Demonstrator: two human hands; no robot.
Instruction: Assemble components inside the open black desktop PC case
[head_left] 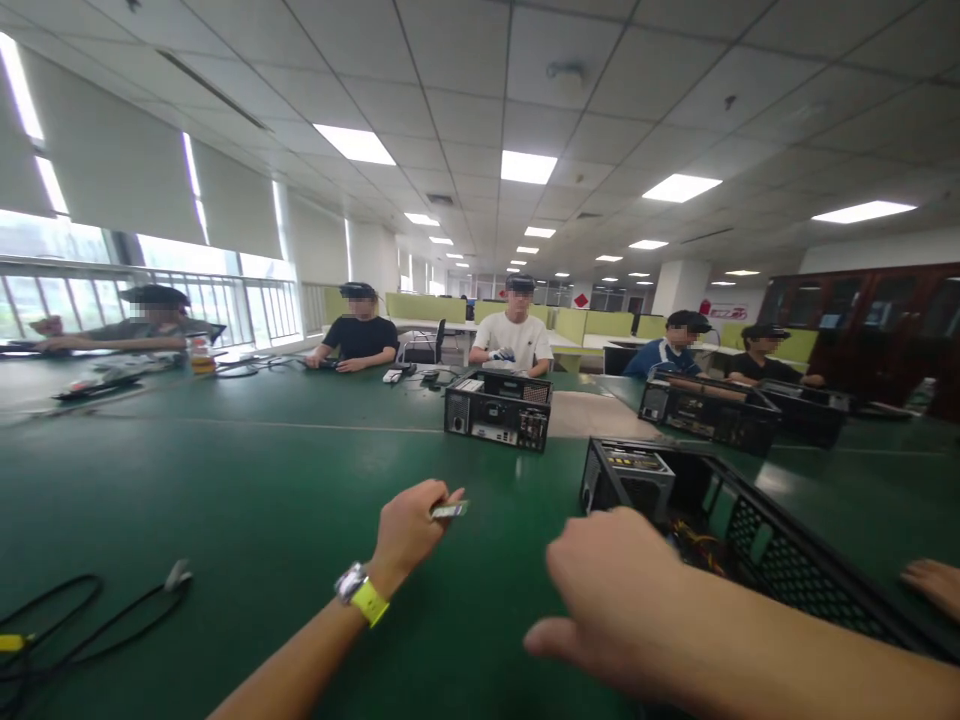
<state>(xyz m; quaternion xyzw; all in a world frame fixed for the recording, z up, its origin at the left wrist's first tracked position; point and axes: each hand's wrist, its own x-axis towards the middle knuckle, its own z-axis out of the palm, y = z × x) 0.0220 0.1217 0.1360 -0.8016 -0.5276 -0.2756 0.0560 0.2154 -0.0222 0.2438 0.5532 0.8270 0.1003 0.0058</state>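
Left hand (411, 530) pinching small card (450, 510) above green surface (262, 500); right hand (607, 590) curled, grip unclear, nr open PC case (750, 540). Loose pinch could drop card.

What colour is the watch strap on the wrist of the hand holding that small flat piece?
Bright yellow. The watch strap on the left hand shows best in the head view, the only one.
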